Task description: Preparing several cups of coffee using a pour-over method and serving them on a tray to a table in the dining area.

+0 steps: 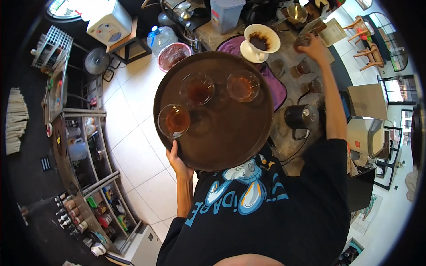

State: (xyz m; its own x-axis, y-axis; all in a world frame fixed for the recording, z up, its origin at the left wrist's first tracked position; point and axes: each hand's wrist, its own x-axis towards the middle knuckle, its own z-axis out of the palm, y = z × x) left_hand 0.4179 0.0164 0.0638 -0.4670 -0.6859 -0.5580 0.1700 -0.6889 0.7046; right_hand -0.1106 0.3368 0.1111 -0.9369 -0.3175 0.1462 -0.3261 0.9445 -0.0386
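My left hand [180,163] grips the near left rim of a round brown serving tray [229,133], held level before my chest. Three clear glasses of reddish-brown drink stand on it: one at the left rim [174,121], one at the upper middle [197,89], one at the upper right [243,85]. Over at the counter, my right hand [311,48] is closed around a small glass with dark contents [302,42]. Nearer along the counter stand more glasses, such as one with brownish liquid [304,67]. A white coffee dripper [259,43] with a stained paper filter sits on a purple cloth [278,88].
A black kettle [301,117] with its cord stands on the counter [283,146] to the right. Beyond the tray are a pink basket [174,57], a large water bottle [162,39] and a lidded plastic container [226,16]. Open shelving [100,179] runs along the left.
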